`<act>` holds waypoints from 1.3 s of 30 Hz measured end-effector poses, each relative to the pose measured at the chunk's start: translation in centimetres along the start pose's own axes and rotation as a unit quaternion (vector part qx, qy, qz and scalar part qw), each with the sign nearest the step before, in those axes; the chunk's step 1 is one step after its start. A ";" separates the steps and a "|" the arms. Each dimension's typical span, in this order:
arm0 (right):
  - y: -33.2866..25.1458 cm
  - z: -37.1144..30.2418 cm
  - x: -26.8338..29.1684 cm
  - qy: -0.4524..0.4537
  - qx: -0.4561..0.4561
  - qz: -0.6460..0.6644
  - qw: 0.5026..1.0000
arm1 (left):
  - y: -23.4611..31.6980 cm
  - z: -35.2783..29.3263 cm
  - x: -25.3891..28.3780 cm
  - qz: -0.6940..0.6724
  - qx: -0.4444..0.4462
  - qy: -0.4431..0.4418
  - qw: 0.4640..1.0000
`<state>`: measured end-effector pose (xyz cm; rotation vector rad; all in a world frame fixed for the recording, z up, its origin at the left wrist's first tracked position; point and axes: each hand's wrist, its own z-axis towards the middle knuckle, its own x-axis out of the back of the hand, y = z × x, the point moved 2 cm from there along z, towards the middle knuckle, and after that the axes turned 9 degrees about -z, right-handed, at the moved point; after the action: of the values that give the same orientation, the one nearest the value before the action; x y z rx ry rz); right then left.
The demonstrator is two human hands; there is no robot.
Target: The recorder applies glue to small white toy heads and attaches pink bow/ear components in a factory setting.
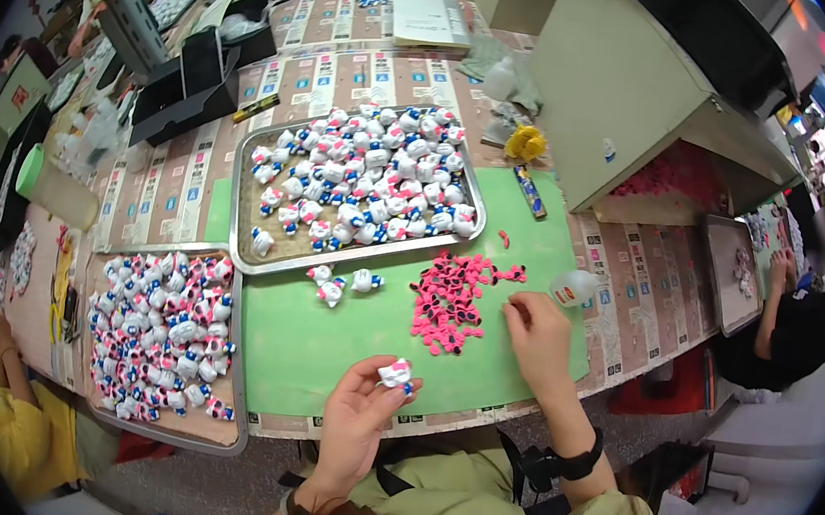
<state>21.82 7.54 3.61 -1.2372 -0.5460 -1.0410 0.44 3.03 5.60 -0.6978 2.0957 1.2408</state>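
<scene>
My left hand [355, 422] holds a small white toy figurine [395, 372] with pink and blue parts, raised just above the near edge of the green mat [323, 344]. My right hand [537, 339] rests on the mat with its fingers pinched together right of a heap of small pink bow pieces [450, 300]; whether it holds one I cannot tell. Two or three loose figurines [341, 282] lie on the mat. A metal tray [246, 238] behind them is full of several figurines. A second tray [236, 420] at my left holds several figurines with pink bows.
A small clear bottle [572, 287] stands right of my right hand. A yellow item [525, 145] and a grey box [616, 88] sit at the back right. Another person [808, 319] sits right by a tray [727, 276]; a person in yellow [8, 421] is at the lower left.
</scene>
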 end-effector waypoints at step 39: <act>-7.2 -5.5 2.2 -0.184 0.013 0.431 0.883 | 0.1 -0.9 -0.6 0.202 -0.195 -0.155 0.947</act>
<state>15.56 1.78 7.45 -1.4519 -0.2298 -0.0408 0.62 2.32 6.44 -0.2044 1.7970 1.8888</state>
